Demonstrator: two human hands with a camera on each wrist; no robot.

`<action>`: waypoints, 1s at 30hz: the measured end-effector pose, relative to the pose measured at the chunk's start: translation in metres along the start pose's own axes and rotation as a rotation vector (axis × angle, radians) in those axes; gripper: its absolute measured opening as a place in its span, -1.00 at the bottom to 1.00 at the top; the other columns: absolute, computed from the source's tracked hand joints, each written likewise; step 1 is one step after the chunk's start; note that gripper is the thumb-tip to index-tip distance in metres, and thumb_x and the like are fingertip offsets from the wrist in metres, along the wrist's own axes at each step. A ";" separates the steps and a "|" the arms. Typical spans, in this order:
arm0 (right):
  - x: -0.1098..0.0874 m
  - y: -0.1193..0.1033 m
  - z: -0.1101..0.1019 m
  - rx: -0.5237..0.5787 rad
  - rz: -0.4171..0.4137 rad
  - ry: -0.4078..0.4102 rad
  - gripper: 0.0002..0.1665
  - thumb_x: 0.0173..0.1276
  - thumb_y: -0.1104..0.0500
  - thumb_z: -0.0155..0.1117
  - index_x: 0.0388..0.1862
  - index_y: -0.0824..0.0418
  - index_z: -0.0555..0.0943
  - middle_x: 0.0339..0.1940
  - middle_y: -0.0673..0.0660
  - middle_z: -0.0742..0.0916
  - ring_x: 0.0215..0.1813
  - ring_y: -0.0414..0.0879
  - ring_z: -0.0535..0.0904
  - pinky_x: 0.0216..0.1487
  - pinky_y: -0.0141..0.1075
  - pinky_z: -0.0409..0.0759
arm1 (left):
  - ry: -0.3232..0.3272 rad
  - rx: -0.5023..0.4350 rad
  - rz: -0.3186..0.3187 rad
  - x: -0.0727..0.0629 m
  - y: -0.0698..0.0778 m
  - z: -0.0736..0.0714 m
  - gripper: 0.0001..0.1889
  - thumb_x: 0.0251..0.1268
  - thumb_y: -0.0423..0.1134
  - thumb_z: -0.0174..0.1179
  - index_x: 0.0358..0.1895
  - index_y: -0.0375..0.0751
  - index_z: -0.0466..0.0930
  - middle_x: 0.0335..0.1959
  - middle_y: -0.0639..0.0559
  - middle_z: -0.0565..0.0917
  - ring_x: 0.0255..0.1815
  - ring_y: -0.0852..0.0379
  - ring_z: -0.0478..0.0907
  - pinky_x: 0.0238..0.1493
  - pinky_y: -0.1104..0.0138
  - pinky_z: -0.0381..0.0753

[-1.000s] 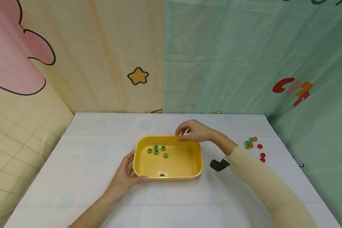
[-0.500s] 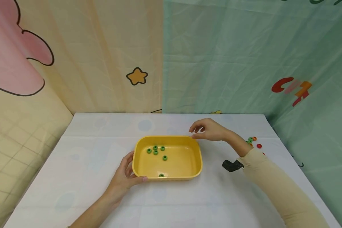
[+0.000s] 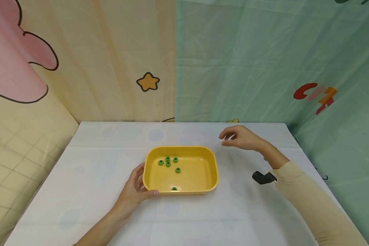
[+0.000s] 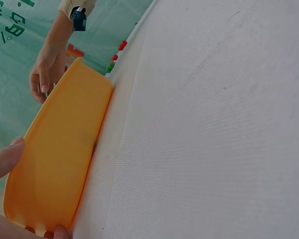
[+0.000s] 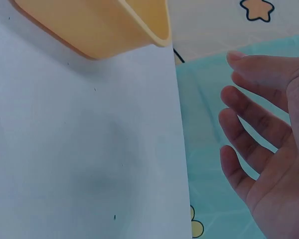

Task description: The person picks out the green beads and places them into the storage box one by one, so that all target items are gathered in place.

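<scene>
A yellow plastic tray [image 3: 200,174] stands on the white-covered table, with several small green beads [image 3: 168,164] scattered mostly over its left half. My left hand [image 3: 132,193] grips the tray's near left corner, thumb on the front rim and fingers along the left side. Off the tray's far right corner, my right hand [image 3: 243,137] is held in the air. Its fingers are loosely curved with nothing between them, as the right wrist view of the hand [image 5: 269,124] confirms. The tray wall [image 4: 60,149] hides the beads in the left wrist view.
Red beads [image 4: 122,46] and green beads [image 4: 110,66] lie near the table's right side, almost wholly hidden behind the right forearm in the head view. A black wrist device [image 3: 263,178] hangs at the right sleeve. Printed curtains [image 3: 227,68] surround the table.
My right hand has left the tray's far rim and moved right, its forearm now covering the loose beads. One green bead in the tray shifted slightly. The left hand stays put.
</scene>
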State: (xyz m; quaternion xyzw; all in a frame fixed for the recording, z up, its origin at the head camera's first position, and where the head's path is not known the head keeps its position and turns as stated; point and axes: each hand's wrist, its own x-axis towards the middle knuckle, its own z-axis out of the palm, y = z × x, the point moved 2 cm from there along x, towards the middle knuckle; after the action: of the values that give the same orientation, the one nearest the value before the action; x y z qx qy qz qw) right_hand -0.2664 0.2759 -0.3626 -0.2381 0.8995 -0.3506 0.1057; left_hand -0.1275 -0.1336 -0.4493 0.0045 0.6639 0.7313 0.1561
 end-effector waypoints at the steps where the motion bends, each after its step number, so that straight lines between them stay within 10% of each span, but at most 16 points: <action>1: -0.002 0.002 -0.003 0.002 0.011 0.009 -0.76 0.40 0.19 0.47 0.01 0.20 0.74 -0.02 0.05 0.74 0.03 0.01 0.64 0.16 0.00 0.69 | -0.001 0.000 0.002 0.000 0.000 0.000 0.16 0.09 -0.50 0.53 0.65 -0.01 -0.08 0.62 0.02 0.06 0.57 -0.09 0.17 0.38 0.32 0.45; 30: -0.061 0.096 -0.052 -0.001 0.339 0.224 -0.47 0.59 0.01 0.25 0.28 0.40 0.55 0.24 0.39 0.62 0.29 0.28 0.49 0.30 0.21 0.50 | 0.001 0.005 0.019 -0.002 0.001 -0.001 0.15 0.08 -0.47 0.55 0.65 -0.03 -0.07 0.61 -0.03 0.08 0.53 -0.13 0.23 0.37 0.29 0.48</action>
State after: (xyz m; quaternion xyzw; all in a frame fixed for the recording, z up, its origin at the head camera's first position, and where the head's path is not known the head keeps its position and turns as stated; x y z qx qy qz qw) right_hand -0.2664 0.3978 -0.3881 -0.0430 0.9331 -0.3516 0.0625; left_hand -0.1264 -0.1347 -0.4478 0.0111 0.6658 0.7310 0.1487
